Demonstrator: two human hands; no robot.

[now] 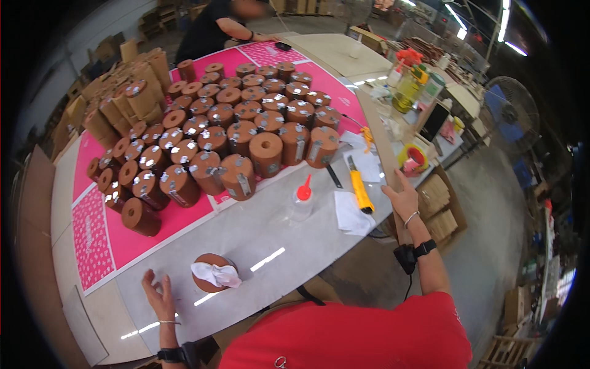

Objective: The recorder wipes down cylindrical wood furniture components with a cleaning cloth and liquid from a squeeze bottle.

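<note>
On the grey tabletop before me stands a short brown cylinder (pixel 203 283) with a crumpled white cloth (pixel 215 274) on top. My left hand (pixel 158 296) is just left of it, apart from it, fingers curved and spread with nothing in them. Reaching to the right edge of the table, my right hand (pixel 404 200) lies over a long brown strip (pixel 376 126), thumb and forefinger apart. Nearest to that hand are a yellow utility knife (pixel 359 189) and a folded white cloth (pixel 351 214). A clear squeeze bottle (pixel 301 206) with a red nozzle stands farther left.
Many brown cylinders (pixel 265 154) with silvery patches stand in rows on a pink printed sheet (pixel 138 246). Brown cardboard pieces (pixel 117 111) are stacked behind. Across the table is a person (pixel 212 27) in black. A bottle-laden side table (pixel 409 92), an open carton (pixel 439 203) and a fan (pixel 507 111) are rightward.
</note>
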